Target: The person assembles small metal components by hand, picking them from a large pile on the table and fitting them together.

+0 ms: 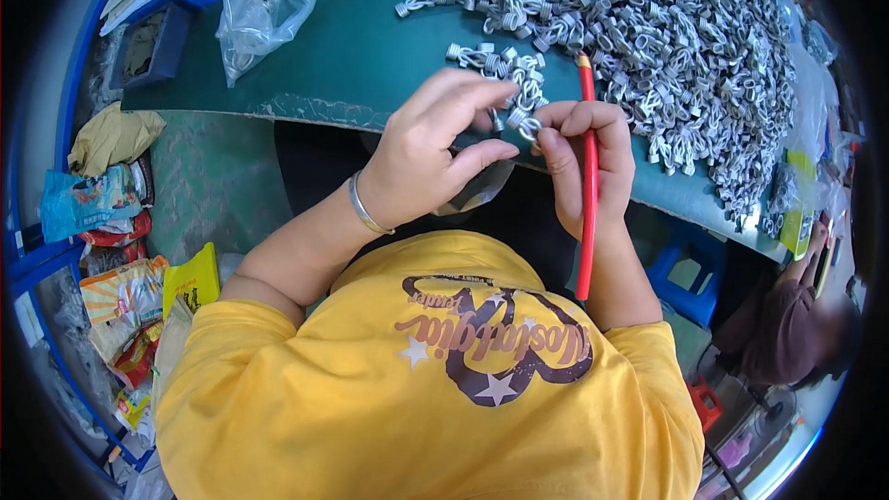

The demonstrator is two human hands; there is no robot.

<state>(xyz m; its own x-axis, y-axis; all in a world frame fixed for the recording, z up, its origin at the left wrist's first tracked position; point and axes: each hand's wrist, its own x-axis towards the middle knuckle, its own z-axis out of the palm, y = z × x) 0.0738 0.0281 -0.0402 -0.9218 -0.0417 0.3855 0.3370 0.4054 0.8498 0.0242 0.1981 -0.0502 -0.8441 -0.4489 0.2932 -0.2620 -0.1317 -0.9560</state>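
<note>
My right hand [609, 162] is closed around a long red rod [588, 204] with a brass-coloured tip, which stands nearly upright across the palm. Its thumb and forefinger also pinch a small grey looped piece [527, 126] with a ribbed end. Beside it, my left hand [417, 143] has thumb and fingers apart, with no object visible between them; a metal bracelet circles that wrist. A few more grey looped pieces [500, 60] lie on the green table [361, 56] just beyond both hands.
A large heap of the same grey pieces [648, 28] covers the table's right half. At the far left are a clear plastic bag [269, 9] and a grey bin [153, 44]. Packages [130, 292] are piled left; a blue stool [687, 268] and another person [787, 324] are right.
</note>
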